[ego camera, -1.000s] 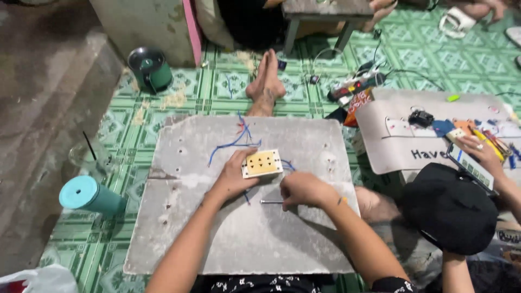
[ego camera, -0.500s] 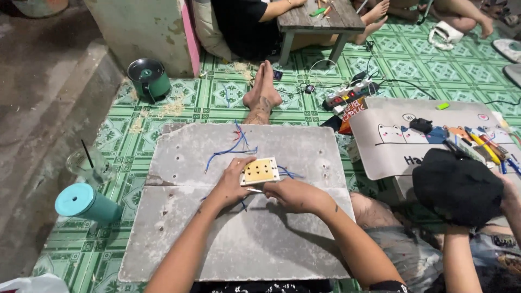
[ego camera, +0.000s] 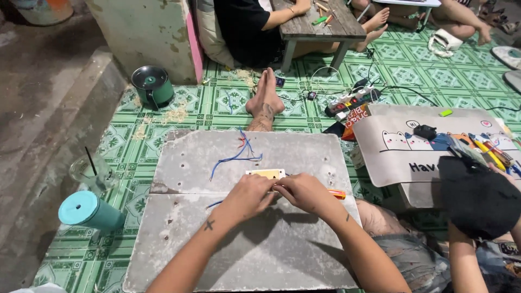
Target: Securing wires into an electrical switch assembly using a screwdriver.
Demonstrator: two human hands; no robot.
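Both hands meet at the switch plate, mid-board.

My left hand [ego camera: 247, 195] now closes over the near edge of the cream switch plate [ego camera: 265, 173], which has gone from tilted to flat on the grey board [ego camera: 179, 163]. My right hand [ego camera: 304, 192] grips an orange-handled screwdriver [ego camera: 336, 193], brought in against the plate, so fastening looks underway.

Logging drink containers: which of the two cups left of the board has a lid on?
The teal cup, nearer the camera; the clear glass behind it is open with a dark straw.
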